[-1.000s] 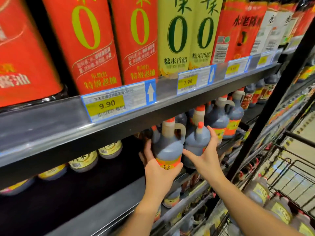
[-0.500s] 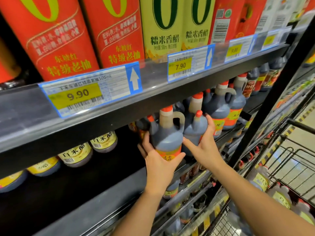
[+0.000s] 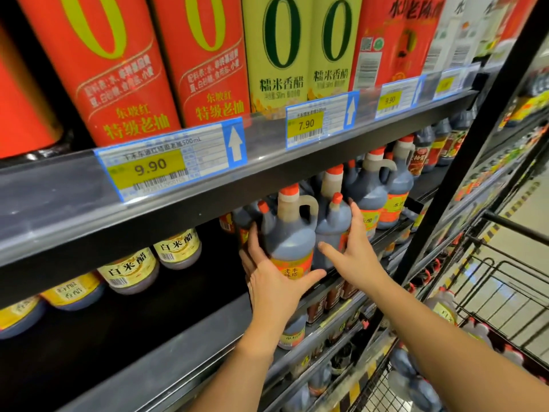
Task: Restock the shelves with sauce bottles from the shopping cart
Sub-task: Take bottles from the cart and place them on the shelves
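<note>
Nearest me, at lower right, the cart (image 3: 505,281) is carrying more bottles (image 3: 442,307) that are waiting their turn. Ahead, my left hand (image 3: 276,281) is gripping the front jug (image 3: 292,233) low on its body, with the thumb across the orange label and the fingers round the far side. My right hand (image 3: 356,257) is spread wide, fingers lying flat against the right side of the second jug (image 3: 332,230) and thumb reaching in front of it. It is pressing, not clasping. Both jugs are standing upright and touching at the front of the middle shelf (image 3: 178,346), though my hands are hiding their bases. The row (image 3: 371,188) of like jugs is waiting just behind and to the right. Farther up, red bottles (image 3: 118,69) are standing over a price tag (image 3: 160,165).

I'm reading this as the placing step — seating and squaring the pair. Next I'd be easing them back against the row with labels forward, then letting go gently and reaching down-right into the cart.
</note>
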Action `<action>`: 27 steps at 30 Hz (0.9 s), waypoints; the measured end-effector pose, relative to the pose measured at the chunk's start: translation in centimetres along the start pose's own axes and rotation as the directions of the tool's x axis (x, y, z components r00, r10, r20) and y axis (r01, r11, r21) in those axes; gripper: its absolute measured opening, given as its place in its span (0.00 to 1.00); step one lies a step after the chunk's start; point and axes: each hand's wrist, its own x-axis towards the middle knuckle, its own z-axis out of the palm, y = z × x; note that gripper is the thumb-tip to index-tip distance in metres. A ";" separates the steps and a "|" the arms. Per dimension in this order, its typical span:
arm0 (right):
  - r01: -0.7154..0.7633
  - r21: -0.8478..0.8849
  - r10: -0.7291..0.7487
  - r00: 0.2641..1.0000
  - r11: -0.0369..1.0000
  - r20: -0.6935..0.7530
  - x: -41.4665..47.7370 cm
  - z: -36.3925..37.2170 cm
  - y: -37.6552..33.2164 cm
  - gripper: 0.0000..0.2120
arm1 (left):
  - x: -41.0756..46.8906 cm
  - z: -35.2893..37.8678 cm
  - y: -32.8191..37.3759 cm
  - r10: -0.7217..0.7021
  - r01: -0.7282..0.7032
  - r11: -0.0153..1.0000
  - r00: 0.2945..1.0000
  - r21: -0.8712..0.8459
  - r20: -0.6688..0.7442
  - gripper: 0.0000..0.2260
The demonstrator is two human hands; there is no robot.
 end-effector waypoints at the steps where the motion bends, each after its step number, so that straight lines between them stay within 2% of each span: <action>1: 0.013 -0.040 -0.013 1.000 0.999 -0.004 -0.2 -0.4 -0.1 0.45 | -0.2 -0.3 -0.1 -0.007 0.007 1.000 1.000 -0.009 0.001 0.59; 5: 0.017 -0.110 -0.025 0.997 0.994 -0.078 -2.0 -2.0 -0.4 0.44 | -1.6 -1.6 -0.5 0.060 -0.063 0.997 0.997 -0.052 -0.054 0.54; 11: -0.010 -0.158 -0.017 0.985 0.987 -0.174 -5.3 -3.7 -0.4 0.32 | -4.7 -2.4 0.0 0.177 -0.180 0.976 0.984 -0.119 -0.037 0.47; 18: -0.120 -0.160 0.076 0.963 0.980 -0.258 -10.1 -5.7 2.0 0.26 | -8.3 0.8 1.7 0.205 -0.167 0.973 0.946 -0.162 0.252 0.40; 22: -0.219 -0.193 0.150 0.935 0.956 -0.321 -13.4 -8.5 4.3 0.25 | -9.3 4.5 1.7 0.148 -0.081 0.983 0.885 -0.167 0.441 0.37; 27: -0.392 -0.199 0.283 0.861 0.898 -0.422 -18.2 -13.1 9.5 0.28 | -10.8 11.2 2.0 0.131 -0.074 0.990 0.778 -0.117 0.615 0.35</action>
